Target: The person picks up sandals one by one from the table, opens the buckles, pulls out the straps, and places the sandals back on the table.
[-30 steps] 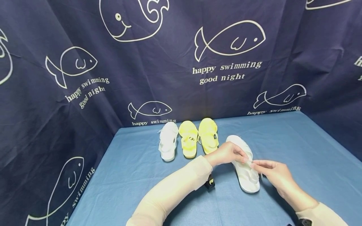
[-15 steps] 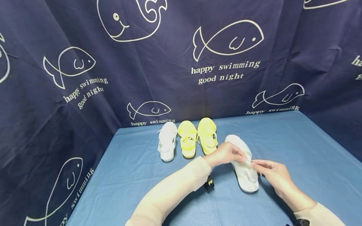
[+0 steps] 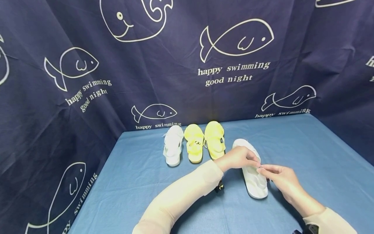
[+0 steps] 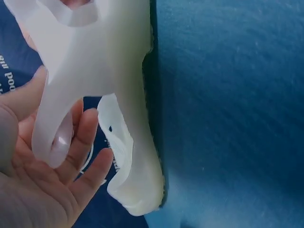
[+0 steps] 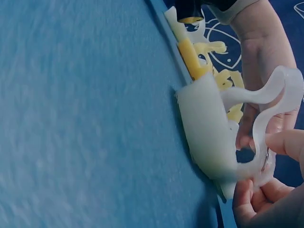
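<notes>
On the blue cloth at the right lies a white sandal point(image 3: 256, 187), its toe pointing away from me. My left hand point(image 3: 241, 158) reaches over its upper and pinches the strap from the left. From the other side, my right hand point(image 3: 283, 178) pinches the strap point(image 5: 261, 137) between thumb and fingertips. Both sets of fingertips meet in the head view, hiding the small fastening between them. In the left wrist view, a loose loop of strap point(image 4: 56, 133) hangs in front of the left palm.
Another white sandal point(image 3: 173, 148) stands at the back, left of two yellow sandals point(image 3: 194, 152). Dark blue fabric point(image 3: 187, 81) printed with white fish walls in the cloth-covered table point(image 3: 140, 169) at the back and sides.
My left hand has moved slightly right, its fingertips coming closer to the right hand's and covering more of the strap. The right hand and the sandals have hardly moved.
</notes>
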`<action>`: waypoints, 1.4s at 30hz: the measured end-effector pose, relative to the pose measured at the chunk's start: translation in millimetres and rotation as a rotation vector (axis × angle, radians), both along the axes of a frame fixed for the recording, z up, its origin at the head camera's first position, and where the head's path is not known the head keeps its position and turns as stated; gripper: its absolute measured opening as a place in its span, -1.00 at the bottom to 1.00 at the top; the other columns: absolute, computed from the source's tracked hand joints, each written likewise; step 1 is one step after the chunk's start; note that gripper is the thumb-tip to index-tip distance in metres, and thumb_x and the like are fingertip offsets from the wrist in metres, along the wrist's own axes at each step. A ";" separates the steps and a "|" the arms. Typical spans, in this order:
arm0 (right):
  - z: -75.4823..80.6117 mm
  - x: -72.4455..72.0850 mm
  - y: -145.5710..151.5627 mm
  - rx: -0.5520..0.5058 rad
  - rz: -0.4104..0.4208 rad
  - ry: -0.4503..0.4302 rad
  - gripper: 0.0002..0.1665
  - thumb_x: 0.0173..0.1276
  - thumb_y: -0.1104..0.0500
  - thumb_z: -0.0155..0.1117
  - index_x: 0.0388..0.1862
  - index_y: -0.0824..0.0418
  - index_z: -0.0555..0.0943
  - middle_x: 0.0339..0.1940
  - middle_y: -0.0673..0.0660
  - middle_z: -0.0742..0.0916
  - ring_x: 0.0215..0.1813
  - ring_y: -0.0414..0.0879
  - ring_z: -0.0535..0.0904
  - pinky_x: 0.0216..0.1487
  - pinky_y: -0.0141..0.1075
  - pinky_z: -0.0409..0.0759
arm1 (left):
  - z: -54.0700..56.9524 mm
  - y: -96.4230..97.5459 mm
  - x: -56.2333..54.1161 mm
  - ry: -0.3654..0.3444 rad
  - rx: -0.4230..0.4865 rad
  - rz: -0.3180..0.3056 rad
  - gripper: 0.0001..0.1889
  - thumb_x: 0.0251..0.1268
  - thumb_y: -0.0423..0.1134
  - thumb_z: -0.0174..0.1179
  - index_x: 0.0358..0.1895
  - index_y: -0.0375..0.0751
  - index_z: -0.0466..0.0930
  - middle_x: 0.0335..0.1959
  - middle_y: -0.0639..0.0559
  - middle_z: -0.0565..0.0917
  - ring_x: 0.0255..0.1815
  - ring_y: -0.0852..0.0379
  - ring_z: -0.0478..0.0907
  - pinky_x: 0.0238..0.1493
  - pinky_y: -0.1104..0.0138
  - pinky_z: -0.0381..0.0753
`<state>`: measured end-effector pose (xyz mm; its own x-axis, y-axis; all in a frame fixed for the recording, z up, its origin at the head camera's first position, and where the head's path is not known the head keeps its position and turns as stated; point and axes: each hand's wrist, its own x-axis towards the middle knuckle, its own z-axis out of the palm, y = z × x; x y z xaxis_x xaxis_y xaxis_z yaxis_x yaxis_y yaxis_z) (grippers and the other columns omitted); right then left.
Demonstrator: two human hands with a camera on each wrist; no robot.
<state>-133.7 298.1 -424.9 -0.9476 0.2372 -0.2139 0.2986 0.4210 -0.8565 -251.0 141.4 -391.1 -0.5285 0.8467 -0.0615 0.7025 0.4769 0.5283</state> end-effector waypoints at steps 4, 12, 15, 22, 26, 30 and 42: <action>-1.0 0.6 1.3 0.040 0.023 0.031 -0.31 0.26 -0.21 0.33 0.11 0.31 0.63 -0.05 -0.04 0.75 -0.20 -0.51 0.43 -0.19 -0.44 0.48 | -2.1 4.2 2.6 -0.007 -0.034 0.061 -0.86 0.26 -0.04 0.30 -0.23 0.07 0.77 -0.37 0.37 0.72 -0.37 0.56 0.47 -0.33 0.74 0.39; -4.5 1.6 2.2 -0.043 0.021 0.046 -0.34 0.29 -0.16 0.33 0.11 0.35 0.60 -0.18 -0.21 0.75 -0.18 -0.54 0.47 -0.14 -0.53 0.46 | -4.4 5.3 0.8 -0.046 -0.011 0.043 -0.87 0.25 -0.10 0.31 -0.24 -0.01 0.77 -0.32 0.29 0.74 -0.30 0.52 0.50 -0.27 0.73 0.39; -6.0 1.8 -0.1 -0.036 0.008 0.056 -0.37 0.30 -0.13 0.33 0.10 0.36 0.61 -0.23 -0.24 0.75 -0.21 -0.54 0.48 -0.16 -0.54 0.45 | -7.5 4.6 -0.3 -0.072 -0.011 0.045 -0.87 0.26 -0.11 0.30 -0.25 -0.02 0.77 -0.34 0.29 0.72 -0.31 0.51 0.48 -0.25 0.73 0.38; -6.7 1.5 -7.7 0.049 -0.051 0.122 -0.45 0.29 -0.03 0.35 0.03 0.40 0.63 -0.30 -0.09 0.78 -0.31 -0.51 0.49 -0.27 -0.51 0.51 | -5.8 6.5 0.1 -0.112 -0.002 0.038 -0.88 0.27 -0.19 0.30 -0.24 -0.12 0.76 -0.43 0.22 0.69 -0.41 0.43 0.44 -0.36 0.69 0.41; -5.6 1.3 -7.9 0.049 -0.046 0.119 -0.44 0.29 -0.04 0.35 0.04 0.40 0.63 -0.23 -0.02 0.80 -0.30 -0.53 0.48 -0.26 -0.52 0.50 | -4.8 5.5 0.3 -0.110 -0.009 0.038 -0.89 0.28 -0.20 0.29 -0.25 -0.11 0.75 -0.45 0.25 0.66 -0.42 0.44 0.43 -0.37 0.70 0.40; -4.2 2.4 -6.3 0.029 -0.036 0.093 -0.40 0.29 -0.09 0.34 0.08 0.37 0.62 -0.19 -0.08 0.79 -0.28 -0.53 0.47 -0.25 -0.48 0.50 | -6.1 5.4 -1.0 -0.110 -0.012 0.026 -0.89 0.31 -0.19 0.26 -0.26 -0.11 0.74 -0.45 0.25 0.65 -0.42 0.44 0.42 -0.37 0.69 0.40; -1.7 5.1 -3.9 -0.055 -0.029 0.074 -0.45 0.34 -0.01 0.30 0.09 0.41 0.60 -0.38 -0.29 0.73 -0.32 -0.41 0.56 -0.22 -0.45 0.49 | -8.9 -0.5 -4.7 -0.120 0.041 0.063 -0.86 0.28 -0.20 0.28 -0.22 -0.16 0.75 -0.39 0.19 0.70 -0.41 0.47 0.41 -0.32 0.70 0.39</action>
